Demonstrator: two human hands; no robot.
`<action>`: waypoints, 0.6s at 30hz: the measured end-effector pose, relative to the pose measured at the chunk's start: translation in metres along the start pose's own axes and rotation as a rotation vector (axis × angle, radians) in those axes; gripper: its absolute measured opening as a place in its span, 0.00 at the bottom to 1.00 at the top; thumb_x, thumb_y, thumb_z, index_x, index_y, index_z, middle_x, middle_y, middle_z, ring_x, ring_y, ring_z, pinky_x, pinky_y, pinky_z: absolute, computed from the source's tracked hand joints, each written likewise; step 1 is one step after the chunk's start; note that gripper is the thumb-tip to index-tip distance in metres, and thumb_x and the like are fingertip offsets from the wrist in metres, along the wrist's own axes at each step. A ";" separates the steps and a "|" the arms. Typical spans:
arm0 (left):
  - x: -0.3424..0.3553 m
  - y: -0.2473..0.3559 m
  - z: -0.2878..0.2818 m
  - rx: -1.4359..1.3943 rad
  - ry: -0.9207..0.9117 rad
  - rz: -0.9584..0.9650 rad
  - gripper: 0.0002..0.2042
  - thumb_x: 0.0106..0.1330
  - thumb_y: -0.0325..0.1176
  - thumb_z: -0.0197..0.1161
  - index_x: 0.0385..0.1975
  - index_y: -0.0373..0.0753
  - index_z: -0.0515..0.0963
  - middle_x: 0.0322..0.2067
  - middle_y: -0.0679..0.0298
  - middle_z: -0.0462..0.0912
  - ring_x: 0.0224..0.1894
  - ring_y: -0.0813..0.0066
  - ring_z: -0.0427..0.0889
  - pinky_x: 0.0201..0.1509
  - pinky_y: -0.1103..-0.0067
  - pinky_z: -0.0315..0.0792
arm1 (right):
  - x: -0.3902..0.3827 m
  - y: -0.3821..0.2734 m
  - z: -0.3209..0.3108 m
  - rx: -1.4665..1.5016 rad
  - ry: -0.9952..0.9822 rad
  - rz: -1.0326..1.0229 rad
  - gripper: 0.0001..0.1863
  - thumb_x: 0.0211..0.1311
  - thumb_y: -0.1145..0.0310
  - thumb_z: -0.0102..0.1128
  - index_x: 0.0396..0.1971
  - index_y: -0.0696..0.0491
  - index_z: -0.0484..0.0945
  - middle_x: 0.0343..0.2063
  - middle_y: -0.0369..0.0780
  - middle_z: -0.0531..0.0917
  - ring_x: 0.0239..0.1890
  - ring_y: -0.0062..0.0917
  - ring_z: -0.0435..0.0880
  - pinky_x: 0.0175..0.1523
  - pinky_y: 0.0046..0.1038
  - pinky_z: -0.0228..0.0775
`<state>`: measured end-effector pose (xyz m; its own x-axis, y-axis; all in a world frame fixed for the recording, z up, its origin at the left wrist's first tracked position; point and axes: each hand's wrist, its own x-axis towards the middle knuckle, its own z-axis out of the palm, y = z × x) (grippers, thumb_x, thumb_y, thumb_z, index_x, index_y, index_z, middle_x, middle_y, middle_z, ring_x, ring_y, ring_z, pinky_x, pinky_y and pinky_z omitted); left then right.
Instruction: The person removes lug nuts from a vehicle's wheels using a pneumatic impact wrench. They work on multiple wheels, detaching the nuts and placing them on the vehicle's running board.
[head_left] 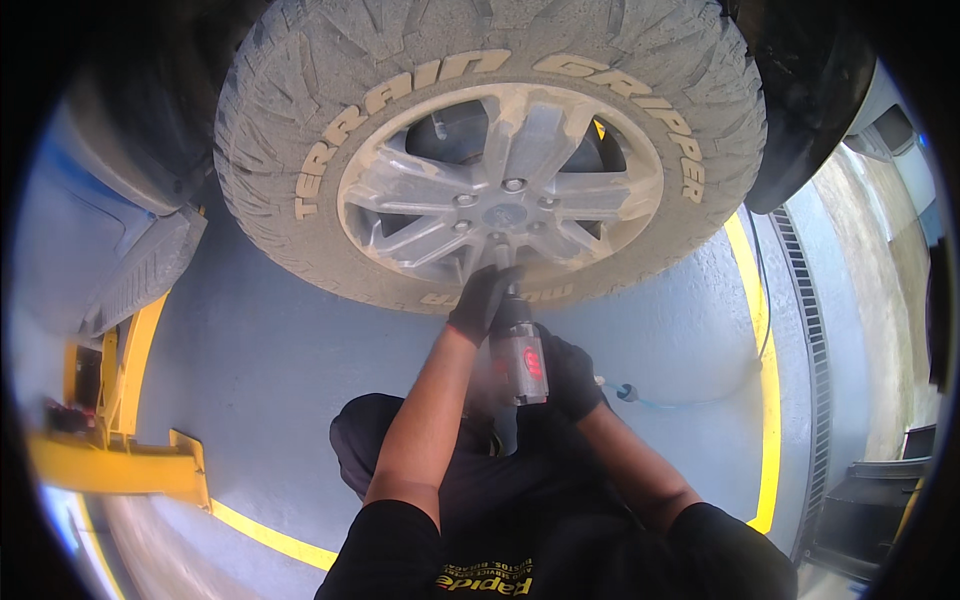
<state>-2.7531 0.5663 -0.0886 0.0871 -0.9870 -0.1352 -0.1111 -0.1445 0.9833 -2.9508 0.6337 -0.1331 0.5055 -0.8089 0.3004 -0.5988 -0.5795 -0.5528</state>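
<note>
One hand (568, 375) (right, gloved) closed around an impact wrench (520, 362)

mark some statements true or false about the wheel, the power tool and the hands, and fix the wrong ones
1. The left hand is nearer the wheel than the right hand. True.
2. The power tool lies on the floor. False: the power tool is held up to the wheel.
3. Both hands wear dark gloves. True.
4. The long floor grate runs down the left side of the picture. False: the long floor grate is on the right.
5. The tyre carries pale lettering. True.
</note>
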 end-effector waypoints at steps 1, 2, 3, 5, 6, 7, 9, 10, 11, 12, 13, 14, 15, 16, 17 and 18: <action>0.001 -0.004 0.000 0.057 0.032 0.025 0.13 0.67 0.38 0.57 0.39 0.33 0.79 0.28 0.63 0.78 0.32 0.79 0.76 0.36 0.80 0.72 | -0.006 0.001 -0.003 0.047 -0.022 0.003 0.28 0.53 0.61 0.63 0.54 0.54 0.71 0.39 0.43 0.83 0.38 0.39 0.83 0.41 0.35 0.76; 0.000 -0.011 0.000 0.059 0.041 0.097 0.14 0.68 0.40 0.55 0.39 0.33 0.78 0.28 0.64 0.77 0.31 0.79 0.75 0.36 0.80 0.71 | -0.012 0.002 -0.008 0.094 -0.045 0.007 0.29 0.52 0.61 0.64 0.54 0.55 0.71 0.40 0.43 0.83 0.40 0.38 0.83 0.43 0.35 0.76; 0.000 -0.022 0.000 0.060 0.051 0.169 0.15 0.69 0.41 0.53 0.39 0.34 0.78 0.27 0.65 0.76 0.30 0.79 0.74 0.36 0.80 0.71 | -0.018 0.003 -0.014 0.141 -0.069 0.011 0.29 0.52 0.62 0.65 0.54 0.55 0.71 0.41 0.43 0.83 0.41 0.36 0.84 0.45 0.34 0.76; 0.000 -0.040 0.001 -0.032 0.062 0.237 0.17 0.72 0.44 0.50 0.39 0.35 0.77 0.26 0.66 0.75 0.30 0.80 0.73 0.37 0.80 0.70 | -0.025 -0.003 -0.034 0.394 -0.114 0.045 0.29 0.52 0.63 0.67 0.55 0.56 0.71 0.43 0.43 0.83 0.42 0.32 0.84 0.47 0.32 0.75; -0.002 -0.044 0.003 -0.128 0.065 0.236 0.18 0.73 0.45 0.49 0.39 0.36 0.77 0.25 0.66 0.74 0.29 0.80 0.72 0.37 0.80 0.70 | -0.027 -0.002 -0.041 0.521 -0.133 0.063 0.30 0.52 0.63 0.68 0.55 0.56 0.71 0.44 0.42 0.83 0.43 0.31 0.84 0.49 0.30 0.74; -0.007 -0.043 0.011 -0.324 0.048 0.149 0.18 0.73 0.46 0.48 0.38 0.36 0.77 0.26 0.66 0.75 0.29 0.80 0.72 0.37 0.80 0.70 | -0.033 0.006 -0.047 0.590 -0.136 0.033 0.31 0.51 0.63 0.69 0.56 0.56 0.71 0.44 0.43 0.83 0.43 0.32 0.84 0.49 0.31 0.74; -0.012 -0.032 0.012 -0.594 0.046 0.055 0.19 0.73 0.47 0.46 0.38 0.37 0.76 0.26 0.66 0.75 0.28 0.80 0.73 0.36 0.81 0.70 | -0.033 0.021 -0.057 0.742 -0.144 -0.058 0.34 0.49 0.63 0.71 0.57 0.55 0.72 0.45 0.45 0.83 0.44 0.35 0.84 0.50 0.31 0.75; -0.015 -0.025 0.010 -0.675 0.052 0.042 0.19 0.74 0.47 0.46 0.37 0.37 0.76 0.26 0.66 0.76 0.28 0.79 0.74 0.35 0.81 0.71 | -0.034 0.026 -0.063 0.913 -0.223 0.024 0.34 0.50 0.65 0.71 0.59 0.54 0.70 0.48 0.43 0.82 0.49 0.32 0.82 0.55 0.30 0.73; -0.016 -0.018 0.012 -0.760 0.049 0.028 0.19 0.74 0.47 0.45 0.37 0.36 0.77 0.26 0.66 0.77 0.28 0.79 0.75 0.35 0.82 0.71 | -0.042 0.041 -0.064 0.840 -0.203 -0.024 0.34 0.52 0.66 0.70 0.60 0.54 0.70 0.50 0.43 0.81 0.51 0.32 0.81 0.56 0.30 0.71; -0.019 -0.010 0.012 -0.629 0.064 0.079 0.20 0.74 0.47 0.45 0.37 0.36 0.76 0.27 0.65 0.78 0.27 0.79 0.75 0.34 0.82 0.71 | -0.051 0.062 -0.061 0.766 -0.184 -0.071 0.33 0.53 0.67 0.69 0.60 0.54 0.69 0.51 0.43 0.80 0.53 0.32 0.80 0.58 0.30 0.70; -0.025 0.003 0.007 -0.491 0.084 0.129 0.20 0.74 0.47 0.45 0.36 0.36 0.76 0.27 0.64 0.79 0.27 0.79 0.76 0.34 0.82 0.71 | -0.046 0.060 -0.072 0.436 -0.128 -0.276 0.31 0.55 0.69 0.67 0.60 0.53 0.70 0.53 0.42 0.78 0.56 0.32 0.77 0.60 0.30 0.68; -0.031 0.012 0.001 -0.348 0.108 0.179 0.20 0.74 0.47 0.45 0.36 0.36 0.76 0.27 0.64 0.80 0.26 0.79 0.77 0.33 0.83 0.71 | -0.039 0.058 -0.081 0.112 -0.009 -0.467 0.29 0.57 0.71 0.66 0.60 0.52 0.71 0.56 0.42 0.77 0.59 0.32 0.75 0.62 0.30 0.66; -0.035 0.018 0.001 -0.298 0.182 0.210 0.20 0.74 0.47 0.46 0.36 0.36 0.77 0.27 0.64 0.80 0.26 0.79 0.77 0.32 0.83 0.71 | -0.034 0.053 -0.088 0.101 -0.013 -0.478 0.28 0.57 0.71 0.65 0.60 0.52 0.71 0.56 0.42 0.77 0.59 0.32 0.75 0.62 0.31 0.66; -0.036 0.025 0.002 -0.247 0.251 0.247 0.20 0.74 0.47 0.46 0.35 0.36 0.77 0.27 0.63 0.80 0.26 0.80 0.78 0.32 0.83 0.72 | -0.030 0.051 -0.094 0.085 -0.012 -0.491 0.27 0.57 0.71 0.65 0.59 0.52 0.72 0.56 0.42 0.77 0.59 0.32 0.75 0.62 0.31 0.66; -0.036 0.028 0.002 -0.197 0.319 0.284 0.20 0.74 0.47 0.47 0.35 0.36 0.77 0.28 0.63 0.81 0.26 0.80 0.78 0.31 0.83 0.72 | -0.029 0.051 -0.095 0.068 -0.010 -0.504 0.27 0.58 0.72 0.65 0.59 0.51 0.73 0.56 0.42 0.77 0.59 0.32 0.76 0.62 0.31 0.66; -0.037 0.028 -0.001 -0.188 0.312 0.269 0.19 0.73 0.47 0.48 0.35 0.36 0.77 0.27 0.63 0.81 0.26 0.80 0.78 0.31 0.83 0.72 | -0.030 0.051 -0.090 0.221 -0.060 -0.429 0.27 0.57 0.72 0.66 0.58 0.51 0.73 0.56 0.42 0.77 0.58 0.32 0.76 0.62 0.31 0.66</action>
<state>-2.7586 0.5992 -0.0554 0.3770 -0.9151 0.1432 0.0082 0.1579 0.9874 -3.0531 0.6195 -0.1003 0.7167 -0.4906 0.4956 -0.1857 -0.8193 -0.5425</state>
